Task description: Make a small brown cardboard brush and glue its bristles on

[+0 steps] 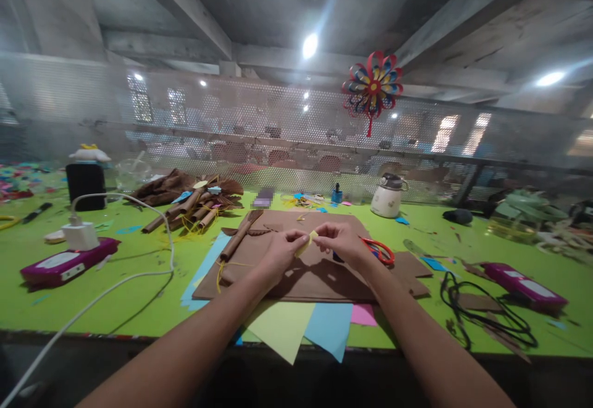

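Both hands meet over a stack of brown paper sheets [278,290] on the green table. A small piece of yellow paper [303,248] is pinched between them. My left hand [285,252] grips its left side; my right hand [340,242] has thumb and fingertips closed at its upper right end. Just right of my right hand lie scissors with red-orange handles [385,252], their blades hidden. A rolled brown paper tube [238,237] with yellow string rests on the left of the stack. Yellow sheets [282,327] and blue sheets [331,327] stick out beneath the stack.
Several brown paper rolls [185,207] lie at the back left. Purple power strips [69,263] sit on both sides, with a white cable [172,247] and a black cable [491,315]. A white bottle [386,196] stands behind, before a perforated metal screen [278,123].
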The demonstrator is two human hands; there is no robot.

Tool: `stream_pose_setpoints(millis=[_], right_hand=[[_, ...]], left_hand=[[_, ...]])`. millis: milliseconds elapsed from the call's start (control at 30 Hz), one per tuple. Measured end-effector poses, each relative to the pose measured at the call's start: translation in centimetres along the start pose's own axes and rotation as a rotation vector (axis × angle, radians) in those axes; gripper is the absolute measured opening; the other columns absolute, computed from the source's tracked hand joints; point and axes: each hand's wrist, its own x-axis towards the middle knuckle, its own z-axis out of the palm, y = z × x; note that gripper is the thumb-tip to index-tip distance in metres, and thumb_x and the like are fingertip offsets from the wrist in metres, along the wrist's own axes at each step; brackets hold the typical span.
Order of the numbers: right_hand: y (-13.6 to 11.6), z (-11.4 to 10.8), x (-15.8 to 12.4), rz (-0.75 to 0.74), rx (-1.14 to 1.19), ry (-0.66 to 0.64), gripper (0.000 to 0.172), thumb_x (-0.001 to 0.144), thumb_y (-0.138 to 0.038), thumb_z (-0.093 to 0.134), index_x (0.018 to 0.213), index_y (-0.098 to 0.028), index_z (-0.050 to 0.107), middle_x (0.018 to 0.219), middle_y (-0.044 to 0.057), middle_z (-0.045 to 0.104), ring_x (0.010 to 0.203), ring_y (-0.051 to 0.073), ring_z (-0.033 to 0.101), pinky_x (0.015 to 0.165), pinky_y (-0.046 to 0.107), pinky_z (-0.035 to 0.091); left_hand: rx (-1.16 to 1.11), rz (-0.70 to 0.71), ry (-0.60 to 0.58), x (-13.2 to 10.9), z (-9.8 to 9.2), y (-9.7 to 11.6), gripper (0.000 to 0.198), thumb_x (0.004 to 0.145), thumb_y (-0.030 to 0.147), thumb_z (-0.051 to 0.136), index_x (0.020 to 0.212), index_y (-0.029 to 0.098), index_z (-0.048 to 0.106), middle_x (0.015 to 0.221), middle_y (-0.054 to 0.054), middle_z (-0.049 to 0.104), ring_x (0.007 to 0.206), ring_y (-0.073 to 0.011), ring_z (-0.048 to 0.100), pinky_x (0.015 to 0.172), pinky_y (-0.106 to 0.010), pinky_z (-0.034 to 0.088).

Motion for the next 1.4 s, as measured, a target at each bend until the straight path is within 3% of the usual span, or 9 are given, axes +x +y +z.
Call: stream_pose_setpoints(millis=[600, 800, 900, 1067, 1200, 1300, 1400], right_hand=[[-0.2, -0.1, -0.2, 0.006, 0.056, -0.015, 0.026, 0.066, -0.038, 0.069, 0.072, -0.013, 0.065, 0.054, -0.002, 0.057, 0.044, 0.007, 0.047, 0.045, 0.021, 0.037], [-0.6, -0.1, -0.4, -0.019, 0.1, -0.003, 0.026, 0.068, -0.037, 0.067, 0.08, -0.014, 0.065, 0.053, -0.001, 0.059, 0.042, 0.009, 0.05, 0.041, 0.021, 0.039], [-0.4, -0.1, -0.3, -0.115, 0.018, 0.021, 0.021, 0.07, -0.034, 0.065, 0.079, -0.015, 0.067, 0.06, 0.002, 0.063, 0.052, 0.011, 0.057, 0.049, 0.023, 0.046], [0.3, 0.1, 0.0, -0.166, -0.101, 0.057, 0.018, 0.067, -0.031, 0.067, 0.078, -0.016, 0.069, 0.067, 0.003, 0.066, 0.057, 0.014, 0.059, 0.056, 0.027, 0.05], [-0.1, 0.1, -0.1, -0.142, -0.017, 0.061, 0.017, 0.067, -0.031, 0.068, 0.076, -0.016, 0.068, 0.064, 0.002, 0.064, 0.055, 0.013, 0.057, 0.054, 0.026, 0.047], [-0.6, -0.1, -0.3, -0.098, 0.059, 0.067, 0.021, 0.067, -0.035, 0.069, 0.072, -0.014, 0.068, 0.06, 0.001, 0.062, 0.052, 0.01, 0.053, 0.052, 0.024, 0.044], [-0.6, -0.2, -0.3, -0.05, 0.115, 0.027, 0.027, 0.066, -0.04, 0.07, 0.071, -0.014, 0.067, 0.058, 0.001, 0.061, 0.05, 0.009, 0.05, 0.05, 0.023, 0.042]], left_hand=[[0.083, 0.002, -0.012, -0.5, 0.2, 0.3, 0.027, 0.07, 0.039, 0.062, 0.077, 0.013, 0.062, 0.065, -0.002, 0.056, 0.054, -0.011, 0.045, 0.046, -0.022, 0.035], [0.101, 0.051, 0.11, -0.1, -0.2, 0.1, 0.028, 0.066, 0.037, 0.066, 0.083, 0.015, 0.062, 0.061, 0.002, 0.051, 0.047, -0.0086, 0.04, 0.042, -0.02, 0.029], [0.034, 0.028, 0.159, 0.3, -0.5, -0.1, 0.021, 0.067, 0.035, 0.063, 0.071, 0.015, 0.058, 0.055, 0.003, 0.046, 0.047, -0.0083, 0.039, 0.041, -0.019, 0.027], [-0.11, -0.106, 0.05, 0.4, -0.4, -0.1, 0.024, 0.072, 0.036, 0.057, 0.061, 0.015, 0.054, 0.059, -0.001, 0.049, 0.049, -0.0083, 0.041, 0.045, -0.02, 0.03], [0.126, 0.042, 0.204, 0.2, -0.2, 0.5, 0.013, 0.069, 0.026, 0.058, 0.062, 0.016, 0.054, 0.06, 0.0, 0.049, 0.054, -0.0112, 0.044, 0.046, -0.021, 0.03], [0.283, 0.243, 0.323, 0.1, -0.1, 1.2, 0.008, 0.064, 0.021, 0.064, 0.068, 0.016, 0.06, 0.071, -0.004, 0.057, 0.069, -0.0162, 0.051, 0.058, -0.024, 0.039], [0.319, 0.311, 0.216, -0.2, 0.2, 1.8, 0.01, 0.066, 0.023, 0.065, 0.071, 0.015, 0.064, 0.075, -0.006, 0.062, 0.071, -0.0178, 0.055, 0.064, -0.026, 0.041]])
